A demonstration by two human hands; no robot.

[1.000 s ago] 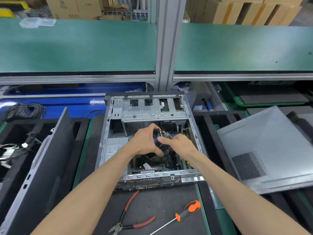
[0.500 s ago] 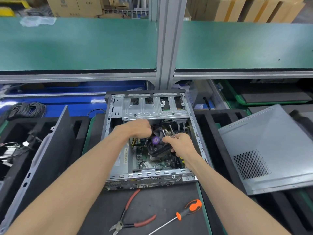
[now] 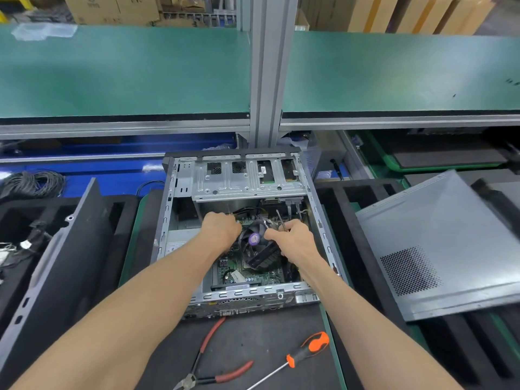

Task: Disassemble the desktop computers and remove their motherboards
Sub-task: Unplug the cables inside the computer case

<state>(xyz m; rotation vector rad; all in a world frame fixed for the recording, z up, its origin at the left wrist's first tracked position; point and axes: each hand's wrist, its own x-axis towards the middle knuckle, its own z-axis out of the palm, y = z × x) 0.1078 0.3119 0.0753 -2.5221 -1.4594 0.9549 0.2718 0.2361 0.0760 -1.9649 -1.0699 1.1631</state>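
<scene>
While our left hand (image 3: 222, 230) curls on cables inside the computer case (image 3: 180, 198), our right hand (image 3: 295, 242) grips the tilted cooler fan (image 3: 257, 244).

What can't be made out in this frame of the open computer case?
Head view only:
- Left hand: fingertips curl out of sight, so what they grip is hidden.
- Right hand: pinches something thin; too small to identify.
- Motherboard: largely covered by the cooler fan and both hands.
- Pliers: tips cut off by the bottom edge.

Bare matt sheet-metal computer case (image 3: 180, 175), perforated metal side panel (image 3: 439, 243), glossy orange plastic screwdriver handle (image 3: 312, 347).
</scene>
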